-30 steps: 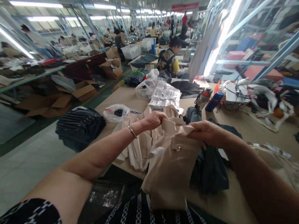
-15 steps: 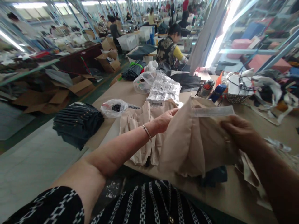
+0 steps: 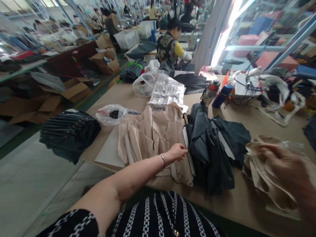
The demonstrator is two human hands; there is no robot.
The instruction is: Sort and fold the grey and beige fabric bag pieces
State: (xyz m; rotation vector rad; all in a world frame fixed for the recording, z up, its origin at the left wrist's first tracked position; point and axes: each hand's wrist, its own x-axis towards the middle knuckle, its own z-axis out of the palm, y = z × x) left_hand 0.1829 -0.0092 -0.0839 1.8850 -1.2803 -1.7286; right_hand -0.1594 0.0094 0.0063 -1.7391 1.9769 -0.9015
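Note:
My left hand (image 3: 178, 152) is over the right edge of a row of beige fabric pieces (image 3: 143, 135), its fingers curled together beside a white strip (image 3: 189, 153). Whether anything is between those fingertips is hidden. Off to the right, my right hand (image 3: 278, 159), smeared by motion, has its fingers closed on a beige fabric piece (image 3: 268, 177) that lies over other beige pieces. Between my hands is a heap of dark fabric pieces (image 3: 209, 148), some with a pale strip.
A stack of folded dark garments (image 3: 70, 131) is at the left. Behind the beige row lie a clear plastic bag (image 3: 112, 115) and silvery plastic packaging (image 3: 166, 90). A blue bottle (image 3: 222, 95) and a flask (image 3: 211, 90) stand farther back. A co-worker (image 3: 170, 46) sits beyond the table.
The beige piece held up between both hands has gone right and down with my right hand. My left hand has let go of it and lowered, and the dark heap is uncovered.

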